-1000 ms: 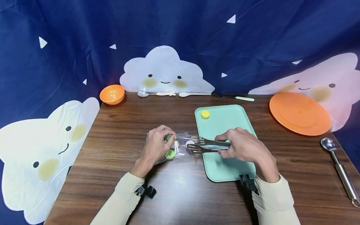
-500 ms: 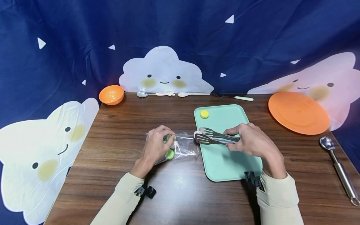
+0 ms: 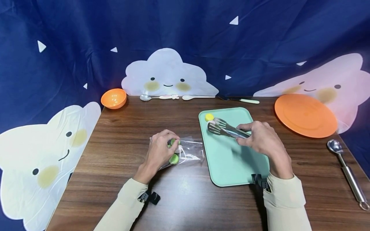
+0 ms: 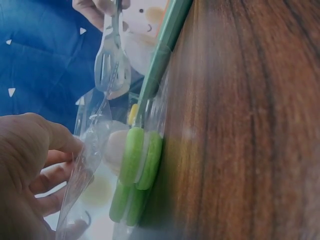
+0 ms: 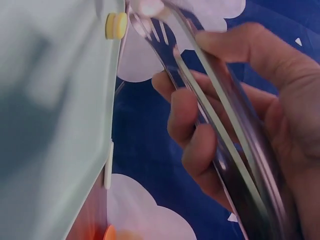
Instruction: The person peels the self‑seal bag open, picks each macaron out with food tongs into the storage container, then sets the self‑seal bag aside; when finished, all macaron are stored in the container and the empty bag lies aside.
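Lying in clear bag [image 3: 190,150]: green macarons [image 3: 174,159]

Blue backdrop [image 3: 185,25], smiling clouds [image 3: 167,70], white triangles [image 3: 234,21], brown wooden table [image 3: 121,131]

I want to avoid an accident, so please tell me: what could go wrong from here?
The pale round, pinched only at the tips of the tongs, could slip. Over the tray, the right hand may also knock it into the yellow round close by. The left hand grips the clear bag, so a tug might shift the green rounds inside.
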Available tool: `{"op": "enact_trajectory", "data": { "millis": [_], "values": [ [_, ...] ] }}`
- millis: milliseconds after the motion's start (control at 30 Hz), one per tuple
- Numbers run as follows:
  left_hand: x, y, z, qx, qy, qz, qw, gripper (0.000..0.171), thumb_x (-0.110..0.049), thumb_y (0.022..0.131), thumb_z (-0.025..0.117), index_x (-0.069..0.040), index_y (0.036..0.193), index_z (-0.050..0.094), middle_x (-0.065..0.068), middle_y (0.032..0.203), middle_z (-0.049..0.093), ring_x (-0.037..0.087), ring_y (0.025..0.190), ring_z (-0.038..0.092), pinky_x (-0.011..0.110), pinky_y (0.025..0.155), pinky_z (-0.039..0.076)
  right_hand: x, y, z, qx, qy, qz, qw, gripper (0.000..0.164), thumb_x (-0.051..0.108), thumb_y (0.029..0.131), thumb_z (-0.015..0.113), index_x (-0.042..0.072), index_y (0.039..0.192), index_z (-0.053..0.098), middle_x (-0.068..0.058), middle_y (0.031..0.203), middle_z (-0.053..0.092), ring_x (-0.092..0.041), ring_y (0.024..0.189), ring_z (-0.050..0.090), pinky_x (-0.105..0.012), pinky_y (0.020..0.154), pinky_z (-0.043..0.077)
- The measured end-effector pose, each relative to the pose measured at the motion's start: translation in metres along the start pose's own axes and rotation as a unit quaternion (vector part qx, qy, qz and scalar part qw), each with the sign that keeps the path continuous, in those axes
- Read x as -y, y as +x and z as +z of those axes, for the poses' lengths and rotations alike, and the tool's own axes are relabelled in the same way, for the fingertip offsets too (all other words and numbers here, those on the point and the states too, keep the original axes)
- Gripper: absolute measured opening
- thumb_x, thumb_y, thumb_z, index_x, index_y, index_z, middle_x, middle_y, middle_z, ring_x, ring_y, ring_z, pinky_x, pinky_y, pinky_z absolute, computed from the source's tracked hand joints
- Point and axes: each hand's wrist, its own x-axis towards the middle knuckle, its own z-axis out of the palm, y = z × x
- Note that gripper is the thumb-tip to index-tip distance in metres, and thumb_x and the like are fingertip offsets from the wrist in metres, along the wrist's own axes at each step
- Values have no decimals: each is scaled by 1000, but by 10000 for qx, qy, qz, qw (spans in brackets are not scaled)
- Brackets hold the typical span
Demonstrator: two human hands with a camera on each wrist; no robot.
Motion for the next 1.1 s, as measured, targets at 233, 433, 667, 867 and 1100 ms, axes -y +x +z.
{"op": "enact_trajectory", "data": {
  "millis": [233,433,667,867,1100],
  "values": [
    [1,0,0,-23,5,14,10000,5,-12,91,82,-10,95,85,4,102,81,24,96,78,51,100,58,-5,7,5,-431,103,798,9958,55,33,88,81,13,139,73,-21,94,73,-27,65,52,-36,52,39],
    [0,-1,0,-45,29,37,10000,6,-12,91,82,-9,95,85,5,102,81,24,94,78,51,100,58,-14,14,13,-727,1,1283,9891,59,39,88,80,16,141,71,-36,118,71,-42,78,63,-44,55,46],
    [0,-1,0,-67,0,54,10000,5,-12,91,82,-9,95,84,5,101,81,25,94,78,50,99,59,-19,21,23,-682,18,1495,9864,60,40,90,78,16,144,69,-32,119,72,-42,82,64,-44,55,47],
    [-1,-1,1,-78,-33,92,9999,5,-11,91,82,-8,94,84,6,101,81,25,92,78,51,98,60,-20,23,26,-636,25,1500,9866,59,39,90,77,16,144,69,-32,118,71,-44,84,64,-46,57,48],
    [0,0,2,-74,15,95,9999,5,-11,91,82,-9,94,85,4,100,81,24,91,79,50,98,59,-17,23,26,-676,16,1389,9880,62,40,92,77,11,146,67,-32,115,71,-42,81,64,-46,57,48]
  ]
}}
